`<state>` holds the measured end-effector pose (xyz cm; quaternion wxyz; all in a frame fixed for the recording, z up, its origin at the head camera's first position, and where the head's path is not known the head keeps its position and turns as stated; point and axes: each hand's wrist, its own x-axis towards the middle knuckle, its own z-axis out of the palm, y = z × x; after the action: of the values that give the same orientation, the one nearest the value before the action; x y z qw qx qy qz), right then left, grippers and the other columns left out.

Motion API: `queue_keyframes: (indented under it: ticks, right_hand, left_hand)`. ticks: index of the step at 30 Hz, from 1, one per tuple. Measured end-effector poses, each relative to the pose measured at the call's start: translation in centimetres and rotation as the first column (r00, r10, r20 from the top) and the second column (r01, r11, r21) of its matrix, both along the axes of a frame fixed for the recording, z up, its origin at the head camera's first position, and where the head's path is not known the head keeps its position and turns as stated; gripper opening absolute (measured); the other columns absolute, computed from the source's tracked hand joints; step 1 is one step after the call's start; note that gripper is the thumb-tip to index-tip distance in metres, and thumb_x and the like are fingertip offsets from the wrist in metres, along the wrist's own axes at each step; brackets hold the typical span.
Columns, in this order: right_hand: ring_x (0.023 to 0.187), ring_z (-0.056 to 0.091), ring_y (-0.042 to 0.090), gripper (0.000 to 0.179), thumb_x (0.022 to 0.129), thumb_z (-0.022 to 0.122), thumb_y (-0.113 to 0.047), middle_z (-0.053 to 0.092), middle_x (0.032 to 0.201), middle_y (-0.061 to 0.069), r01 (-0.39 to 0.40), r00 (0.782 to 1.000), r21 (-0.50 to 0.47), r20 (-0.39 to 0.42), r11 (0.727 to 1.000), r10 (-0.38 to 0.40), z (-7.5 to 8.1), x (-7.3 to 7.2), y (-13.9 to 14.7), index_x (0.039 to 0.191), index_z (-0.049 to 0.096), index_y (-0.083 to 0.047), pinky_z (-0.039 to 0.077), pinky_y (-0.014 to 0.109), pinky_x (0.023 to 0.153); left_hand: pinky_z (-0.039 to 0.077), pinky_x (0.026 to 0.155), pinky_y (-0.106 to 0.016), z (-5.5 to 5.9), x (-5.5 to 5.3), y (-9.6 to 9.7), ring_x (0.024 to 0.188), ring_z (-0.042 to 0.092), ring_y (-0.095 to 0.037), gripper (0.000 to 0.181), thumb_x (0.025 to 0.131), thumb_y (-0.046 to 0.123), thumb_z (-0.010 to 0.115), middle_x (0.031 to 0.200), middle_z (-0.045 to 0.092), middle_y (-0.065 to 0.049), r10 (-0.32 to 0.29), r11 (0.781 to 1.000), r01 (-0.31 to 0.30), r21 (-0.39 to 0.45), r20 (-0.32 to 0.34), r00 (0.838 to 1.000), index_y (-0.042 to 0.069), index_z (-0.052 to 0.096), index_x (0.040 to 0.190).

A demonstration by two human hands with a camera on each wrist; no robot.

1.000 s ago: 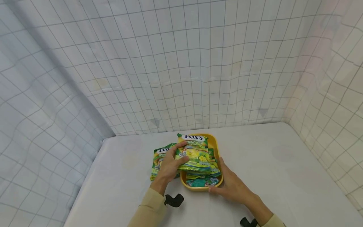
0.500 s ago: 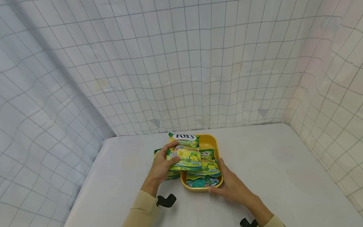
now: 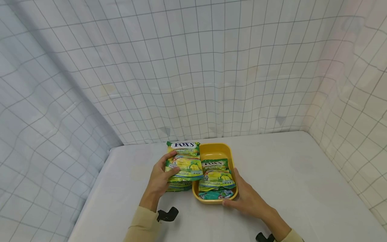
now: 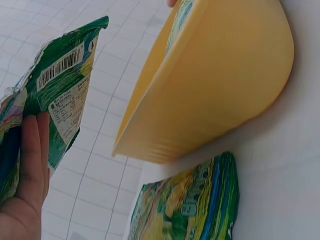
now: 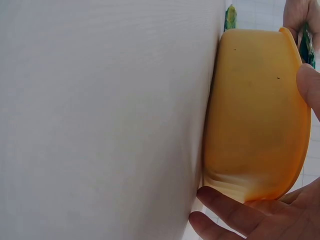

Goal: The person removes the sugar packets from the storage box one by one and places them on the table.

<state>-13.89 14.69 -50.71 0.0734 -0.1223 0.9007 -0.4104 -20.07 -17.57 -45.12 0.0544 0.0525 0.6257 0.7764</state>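
Note:
Between thumb and fingers, my left hand point(image 3: 157, 176) holds a green and yellow Fox's Spring Tea candy bag point(image 3: 191, 168). It is raised just left of a yellow plastic tub point(image 3: 211, 151), overlapping the rim in the head view. The bag's barcoded back point(image 4: 65, 95) and straight fingers behind it show in the left wrist view. Another candy bag point(image 3: 180, 186) lies on the table below, mostly covered. More green candy bags point(image 3: 216, 178) and a teal packet point(image 3: 216, 195) are in the tub's near part. My right hand point(image 3: 248, 198) touches the tub's near right corner, thumb at the rim, fingers spread.
A white-covered table point(image 3: 287, 174) supports everything, with the tub near its middle. White grid-patterned curtains point(image 3: 205, 77) hang behind it and along both sides. Black wrist mounts point(image 3: 168, 214) sit at both cuffs.
My left hand has moved left with the candy bag, from over the tub to above the bag on the table. More of the tub's inside shows. The right hand stays put.

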Motion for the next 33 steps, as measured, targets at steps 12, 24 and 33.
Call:
queue_keyframes:
  ticks: [12,24,33]
  right_hand:
    - [0.153,0.017,0.032,0.134,0.074,0.08,-0.067,0.009,0.169,0.011,-0.003,1.0,-0.008,-0.004,1.0,0.003,-0.1,0.1,0.1,0.164,0.0,-0.01,0.022,0.054,0.12]
    - [0.152,0.019,0.031,0.134,0.074,0.082,-0.066,0.011,0.168,0.01,0.004,1.0,-0.007,-0.001,1.0,-0.004,0.0,0.0,0.1,0.165,0.001,-0.01,0.023,0.054,0.119]
    - [0.152,0.019,0.031,0.134,0.074,0.082,-0.065,0.01,0.168,0.011,0.001,1.0,0.003,0.001,1.0,-0.001,0.2,0.0,0.0,0.164,0.0,-0.01,0.023,0.053,0.119]
  left_hand:
    - [0.057,0.089,-0.035,-0.2,0.4,-2.8,0.12,0.056,-0.024,0.066,0.096,-0.013,0.059,0.151,0.035,-0.011,0.032,0.999,-0.034,0.033,0.05,0.998,0.007,0.036,0.154]
    - [0.055,0.092,-0.029,0.6,0.5,-6.0,0.121,0.058,-0.016,0.068,0.097,-0.013,0.058,0.153,0.031,-0.008,0.093,0.995,-0.093,0.041,0.012,0.996,0.005,0.031,0.157]
    - [0.056,0.088,-0.027,0.6,0.4,-8.5,0.115,0.059,-0.013,0.068,0.096,-0.013,0.06,0.149,0.033,-0.007,0.145,0.989,-0.145,-0.013,0.037,0.989,0.007,0.034,0.157]
